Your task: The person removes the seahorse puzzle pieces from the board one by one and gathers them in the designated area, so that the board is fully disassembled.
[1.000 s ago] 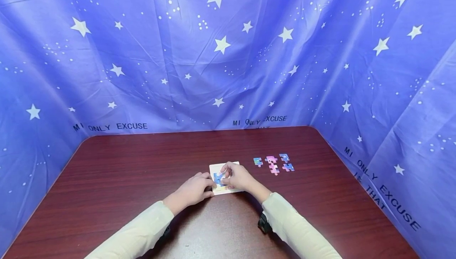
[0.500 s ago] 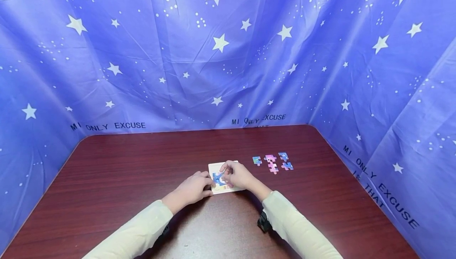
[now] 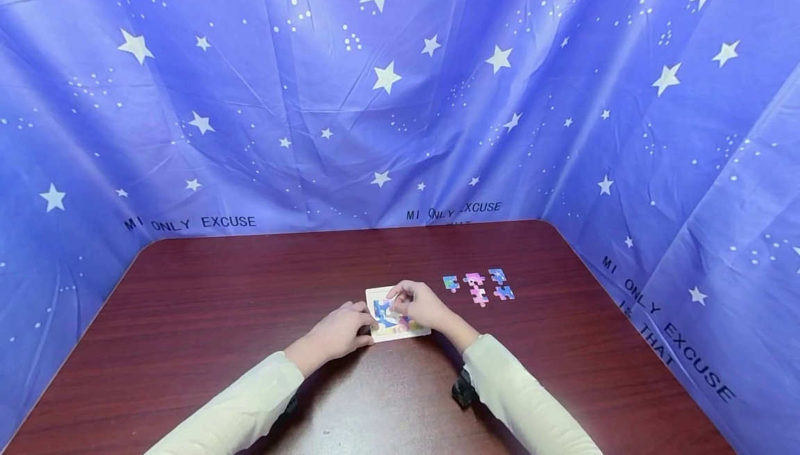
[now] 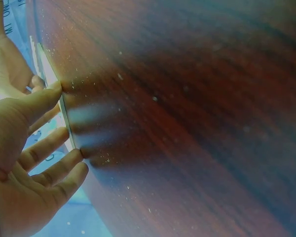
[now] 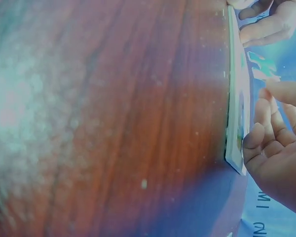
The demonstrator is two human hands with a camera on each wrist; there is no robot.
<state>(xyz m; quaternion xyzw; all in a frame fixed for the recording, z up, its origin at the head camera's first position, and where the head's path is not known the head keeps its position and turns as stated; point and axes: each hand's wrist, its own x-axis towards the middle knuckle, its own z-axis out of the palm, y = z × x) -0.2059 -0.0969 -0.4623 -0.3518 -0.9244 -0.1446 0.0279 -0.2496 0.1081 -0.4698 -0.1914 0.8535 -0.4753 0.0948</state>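
A white-bordered jigsaw puzzle board (image 3: 400,336) lies on the table, with blue and colourful pieces inside its border. My left hand (image 3: 340,330) touches the left side of the board, its fingers fairly straight and fingertips along the edge in the left wrist view. Over the middle of the board, my right hand (image 3: 421,305) pinches a puzzle piece (image 5: 263,65), which stands tilted at the fingertips in the right wrist view. Beside that hand, a blue puzzle piece (image 3: 380,310) shows at the board's left. The right hand covers the board's upper right part.
Several loose puzzle pieces lie right of the board: a blue-green piece (image 3: 451,283), a pink piece (image 3: 473,279) and a blue piece (image 3: 503,292) among them. A blue curtain (image 3: 337,94) with white stars hangs around the dark red table (image 3: 250,281).
The right hand has shifted slightly up and right over the board, uncovering more of the colourful lower part. The left hand keeps its place at the edge. The loose pieces have not moved.
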